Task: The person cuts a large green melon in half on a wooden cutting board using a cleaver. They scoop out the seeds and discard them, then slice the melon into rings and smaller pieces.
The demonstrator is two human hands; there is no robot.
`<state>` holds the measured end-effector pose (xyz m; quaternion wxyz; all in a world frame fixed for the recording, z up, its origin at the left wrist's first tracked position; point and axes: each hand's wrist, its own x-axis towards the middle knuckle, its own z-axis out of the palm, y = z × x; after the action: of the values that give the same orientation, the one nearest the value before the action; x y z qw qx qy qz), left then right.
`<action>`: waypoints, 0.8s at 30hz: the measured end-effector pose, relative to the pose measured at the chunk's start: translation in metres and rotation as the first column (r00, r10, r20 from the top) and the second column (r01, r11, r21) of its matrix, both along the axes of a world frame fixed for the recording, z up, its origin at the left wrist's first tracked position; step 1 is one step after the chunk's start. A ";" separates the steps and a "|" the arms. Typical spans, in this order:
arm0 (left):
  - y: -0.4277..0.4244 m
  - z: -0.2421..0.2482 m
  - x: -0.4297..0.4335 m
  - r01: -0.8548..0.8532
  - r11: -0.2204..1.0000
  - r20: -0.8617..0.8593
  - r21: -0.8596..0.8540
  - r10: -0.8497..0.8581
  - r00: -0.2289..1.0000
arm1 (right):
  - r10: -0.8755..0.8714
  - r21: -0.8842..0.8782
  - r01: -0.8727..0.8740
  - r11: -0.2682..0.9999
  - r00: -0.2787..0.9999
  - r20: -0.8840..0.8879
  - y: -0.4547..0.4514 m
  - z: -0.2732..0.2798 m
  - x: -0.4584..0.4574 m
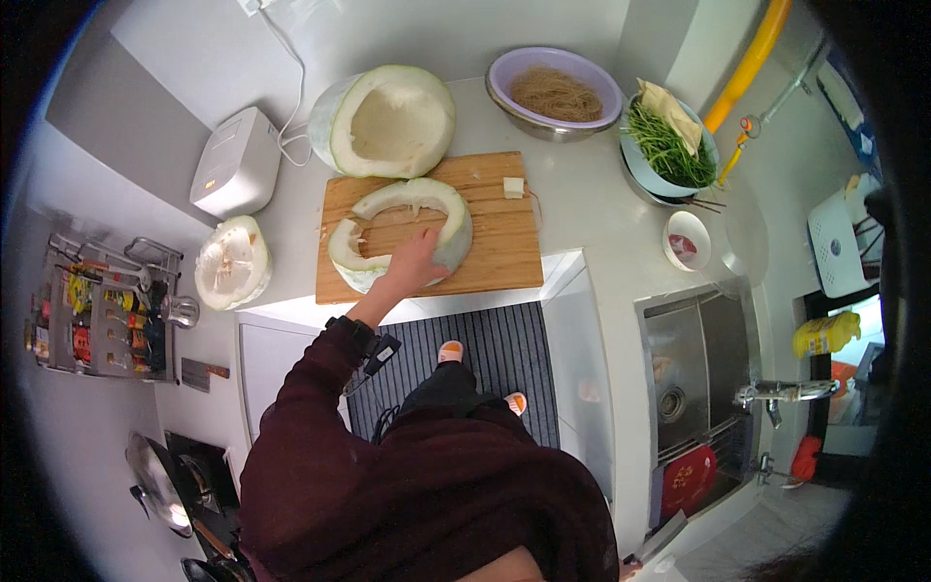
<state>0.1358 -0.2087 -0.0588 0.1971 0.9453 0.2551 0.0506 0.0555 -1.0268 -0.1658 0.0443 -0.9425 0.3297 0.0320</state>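
A thick ring of winter melon (457,211) lies on the wooden cutting board (502,247), with a gap in its left side and pale strands of pith inside. My left hand (416,263) grips the ring's near right wall, fingers on the inside and thumb outside. At the bottom edge of the view, my right hand (630,568) is only partly visible. It holds a knife (663,534), its blade over the counter by the sink. Behind the board rests a large hollowed winter melon (324,127), cut face towards me. A small pale block (513,188) sits at the board's far right.
A winter melon end piece (231,265) and a white appliance (236,164) stand left. Noodles fill a purple basin (502,73); greens fill a bowl (651,164). A small bowl (694,227) stands above the sink (680,327). A cleaver (196,375) lies left, near a wok (156,480).
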 end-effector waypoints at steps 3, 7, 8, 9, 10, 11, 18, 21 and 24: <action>-0.003 0.006 -0.014 -0.011 0.993 0.039 0.120 0.006 0.999 | 0.100 0.031 -0.110 0.993 0.970 0.221 0.038 0.016 0.006; 0.007 0.009 -0.047 -0.027 0.992 0.048 0.127 0.021 0.999 | 0.378 -0.072 -0.397 0.915 0.782 0.495 0.150 0.061 0.039; 0.010 0.007 -0.053 -0.033 0.991 0.058 0.129 0.026 0.998 | 0.455 -0.130 -0.464 0.876 0.709 0.538 0.192 0.076 0.049; 0.013 0.005 -0.057 -0.002 0.992 0.064 0.125 -0.006 0.998 | 0.505 -0.046 -0.533 0.845 0.766 0.399 0.238 0.093 0.062; 0.017 0.002 -0.060 0.015 0.992 0.053 0.123 -0.022 0.998 | 0.553 0.225 -0.680 0.698 0.711 0.435 0.285 0.112 0.080; 0.021 -0.001 -0.062 0.031 0.993 0.014 0.110 -0.033 0.999 | 0.674 0.202 -0.825 0.529 0.552 0.490 0.337 0.127 0.098; 0.027 -0.018 -0.062 0.064 0.994 0.094 0.089 -0.072 0.993 | 0.970 0.511 -0.860 -0.006 0.120 0.213 0.595 0.238 0.181; 0.026 -0.020 -0.062 0.053 0.995 0.119 0.090 -0.064 0.991 | 0.989 0.393 -0.908 -0.145 -0.138 0.046 0.643 0.254 0.197; 0.025 -0.020 -0.062 0.055 0.995 0.140 0.088 -0.067 0.988 | 0.966 0.373 -0.913 -0.164 -0.225 -0.124 0.662 0.260 0.203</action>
<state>0.0739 -0.1834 -0.0789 0.1762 0.9540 0.2090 0.1227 0.2580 -0.3646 0.0941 0.0081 -0.8243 -0.5060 0.2539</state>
